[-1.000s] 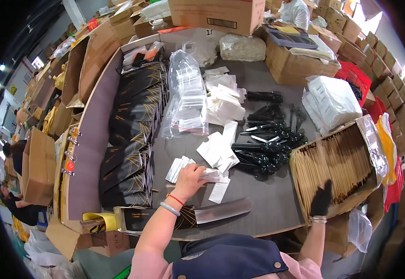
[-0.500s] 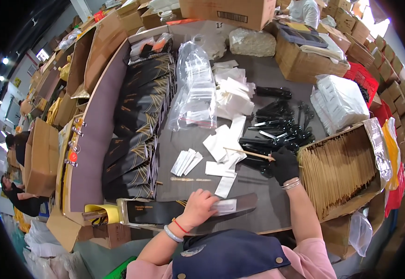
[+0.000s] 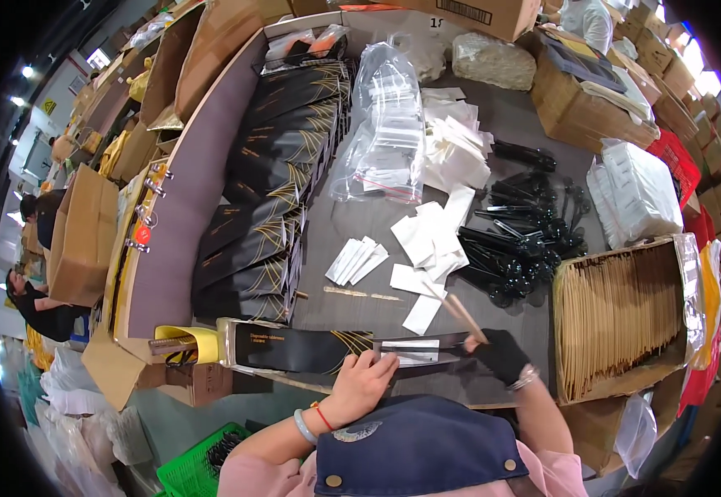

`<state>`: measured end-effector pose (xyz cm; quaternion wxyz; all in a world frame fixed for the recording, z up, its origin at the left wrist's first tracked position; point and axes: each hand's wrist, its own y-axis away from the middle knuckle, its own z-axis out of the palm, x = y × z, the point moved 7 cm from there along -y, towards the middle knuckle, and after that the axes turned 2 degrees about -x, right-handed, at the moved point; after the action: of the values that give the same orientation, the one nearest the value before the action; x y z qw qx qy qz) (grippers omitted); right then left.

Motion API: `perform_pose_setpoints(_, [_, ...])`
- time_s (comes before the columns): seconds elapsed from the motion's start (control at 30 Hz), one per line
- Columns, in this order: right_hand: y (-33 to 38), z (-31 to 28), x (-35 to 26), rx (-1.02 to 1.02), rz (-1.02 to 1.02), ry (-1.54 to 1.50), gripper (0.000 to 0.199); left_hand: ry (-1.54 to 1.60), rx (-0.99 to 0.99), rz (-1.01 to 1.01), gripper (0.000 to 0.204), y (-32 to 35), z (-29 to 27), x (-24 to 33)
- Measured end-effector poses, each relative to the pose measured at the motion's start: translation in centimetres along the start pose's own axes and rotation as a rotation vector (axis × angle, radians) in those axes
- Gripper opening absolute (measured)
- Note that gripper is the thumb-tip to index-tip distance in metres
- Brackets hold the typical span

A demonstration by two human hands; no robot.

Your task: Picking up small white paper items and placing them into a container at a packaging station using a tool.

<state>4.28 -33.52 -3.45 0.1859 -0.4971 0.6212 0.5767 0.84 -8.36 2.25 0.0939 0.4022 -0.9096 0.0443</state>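
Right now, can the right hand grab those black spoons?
Probably yes: the black spoons lie just beyond the right hand, with bare tabletop between. But that hand is holding wooden sticks, so it would likely have to put those down first.

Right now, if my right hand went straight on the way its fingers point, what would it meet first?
Likely the clear end of the black pouch, just left of your gloved right hand, then the white packet there. Depth is unclear, so hand and pouch may touch.
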Motion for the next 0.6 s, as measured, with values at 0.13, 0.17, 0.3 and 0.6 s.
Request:
perform_pose_setpoints(0.13, [0.2, 2.7, -4.0, 0.222, -0.405, 0.330, 0.026, 0.041, -0.032, -0.045, 0.052, 0.6, -0.1, -0.7])
perform_pose_setpoints(0.17, [1.1, 2.6, -5.4, 0.219, -0.421, 0.484, 0.027, 0.039, -0.031, -0.055, 0.052, 0.9, -0.2, -1.1])
perform_pose_setpoints(0.3, [2.1, 2.3, -4.8, 0.170, -0.577, 0.781, 0.035, 0.224, 0.077, -0.202, 0.068, 1.3, -2.0, -4.1])
perform_pose_setpoints(0.6, [-1.2, 7.7, -4.6, -0.053, -0.464, 0.574, 0.022, 0.302, 0.122, -0.128, 0.072, -1.1, -0.6, -4.0])
